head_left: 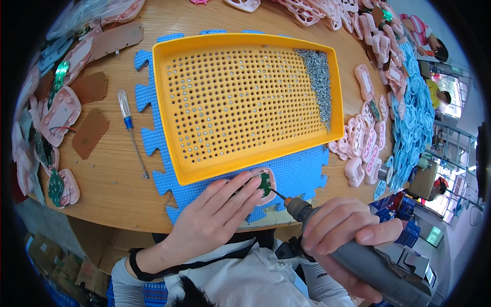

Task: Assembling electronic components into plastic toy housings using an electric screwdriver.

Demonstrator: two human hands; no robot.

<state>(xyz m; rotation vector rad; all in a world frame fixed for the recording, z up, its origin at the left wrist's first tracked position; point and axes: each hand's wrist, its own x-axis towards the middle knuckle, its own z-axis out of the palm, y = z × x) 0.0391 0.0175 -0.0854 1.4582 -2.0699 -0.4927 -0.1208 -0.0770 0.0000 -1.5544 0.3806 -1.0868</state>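
Observation:
My left hand [217,212] lies with fingers stretched out over a small pink plastic shell [273,179] and covers much of it. Inside the shell shows part of a green circuit board [265,184]. The shell rests on a blue foam mat [307,165] near the table's front edge. In my right hand [345,225] is a grey electric screwdriver [378,263], its fingers wrapped round the body. The thin bit points left and reaches the right side of the shell and board; whether it touches a screw cannot be made out.
Beyond my hands stands a yellow perforated tray [261,162] with small screws [318,77] heaped at its right end. A screwdriver [125,110] lies left of it, near brown boards [91,133]. Pink parts [358,138] and blue parts [417,110] crowd the right side.

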